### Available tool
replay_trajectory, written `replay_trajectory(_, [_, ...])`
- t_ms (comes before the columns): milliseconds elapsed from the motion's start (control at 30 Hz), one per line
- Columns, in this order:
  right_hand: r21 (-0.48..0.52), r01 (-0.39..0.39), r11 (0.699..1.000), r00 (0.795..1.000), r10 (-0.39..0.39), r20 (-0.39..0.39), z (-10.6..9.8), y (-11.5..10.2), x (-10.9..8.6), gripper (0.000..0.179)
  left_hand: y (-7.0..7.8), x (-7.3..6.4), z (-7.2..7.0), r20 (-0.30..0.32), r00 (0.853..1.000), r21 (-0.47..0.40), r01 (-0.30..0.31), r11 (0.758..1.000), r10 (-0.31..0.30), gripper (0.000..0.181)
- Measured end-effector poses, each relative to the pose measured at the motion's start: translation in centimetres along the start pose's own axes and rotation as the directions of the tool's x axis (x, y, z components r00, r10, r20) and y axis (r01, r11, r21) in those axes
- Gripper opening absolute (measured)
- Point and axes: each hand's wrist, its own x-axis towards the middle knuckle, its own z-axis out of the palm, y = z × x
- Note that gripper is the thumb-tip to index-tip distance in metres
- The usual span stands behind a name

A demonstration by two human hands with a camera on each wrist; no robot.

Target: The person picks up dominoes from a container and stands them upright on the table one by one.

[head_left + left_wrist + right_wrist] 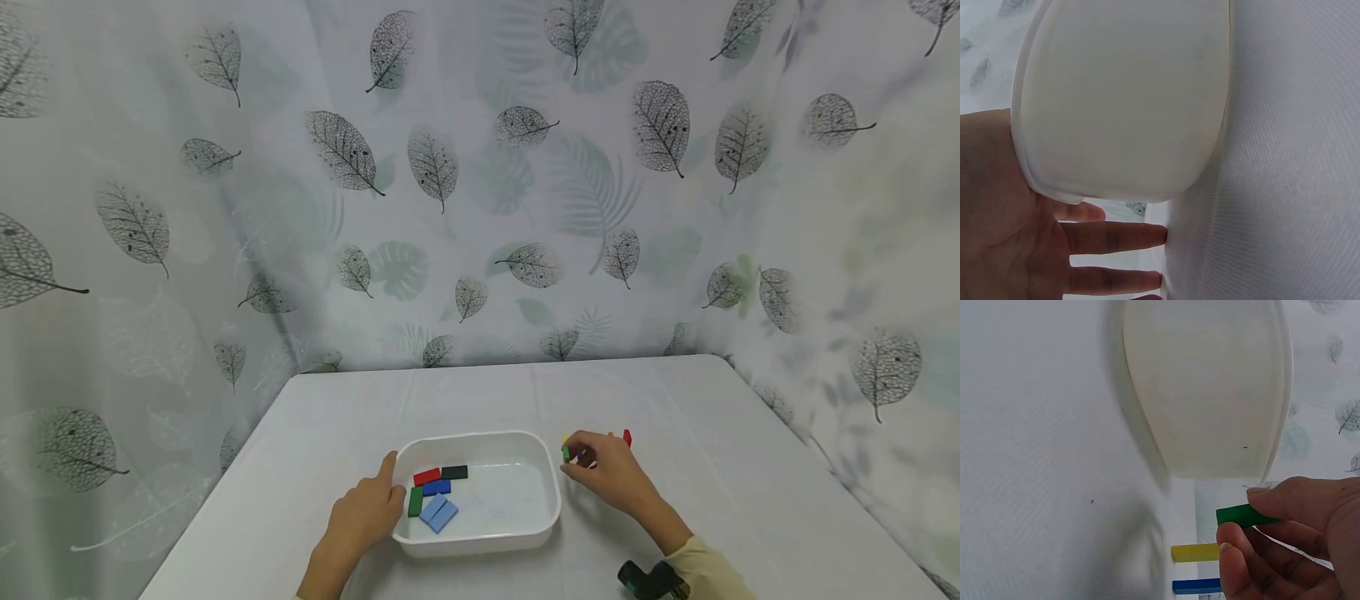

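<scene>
At the bottom edge of the head view, right of centre, a dark wrist device (647, 580) is showing beside a pale yellow sleeve (708, 568). Left of centre, the left hand (362, 510) is resting against the left end of a white tray (506, 500), its index finger pointing up the frame beside the rim. The left wrist view is revealing what the head view is hiding: other fingers are stretching out straight and spread, just beside the tray's outer wall.

Inside the tray, toward its left end, two light blue blocks (444, 517) are lying side by side, with a dark green block (416, 502), a dark blue block (437, 487), a red block (427, 477) and a black block (454, 472) lying around and above them in the frame.

Right of the tray, the right hand (611, 468) is pinching a small green block (1235, 516) between thumb and fingertips. In the head view this block is sitting at the hand's left side, just outside the tray's right rim, mostly covered; the right wrist view is showing its end poking out leftward. That view is also showing a yellow block (1195, 553) and a blue block (1197, 586) below it, at bottom centre. Only the head view is showing a red piece (627, 437) beyond the knuckles.

Farther off, the white table (480, 396) is meeting a leaf-patterned curtain (480, 225).
</scene>
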Motion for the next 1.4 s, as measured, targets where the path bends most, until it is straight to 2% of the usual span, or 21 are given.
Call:
replay_trajectory(467, [-0.001,-0.072,0.997,0.997,0.072,0.012,1.1,1.1,-0.4,0.02,0.1,-0.1,-0.2,0.001,1.0,0.008,-0.009,1.0,0.009,0.061])
replay_trajectory(700, [-0.034,-0.136,0.99,0.99,0.137,0.024,1.6,1.2,-0.4,0.022,-0.2,0.1,-0.2,-0.031,0.998,0.034,-0.045,0.998,0.046,0.059])
replay_trajectory(1400, [-0.035,-0.165,0.986,0.986,0.166,0.02,1.9,2.0,-0.6,0.026,0.0,0.1,-0.3,-0.003,1.0,0.019,-0.02,1.0,0.02,0.06])
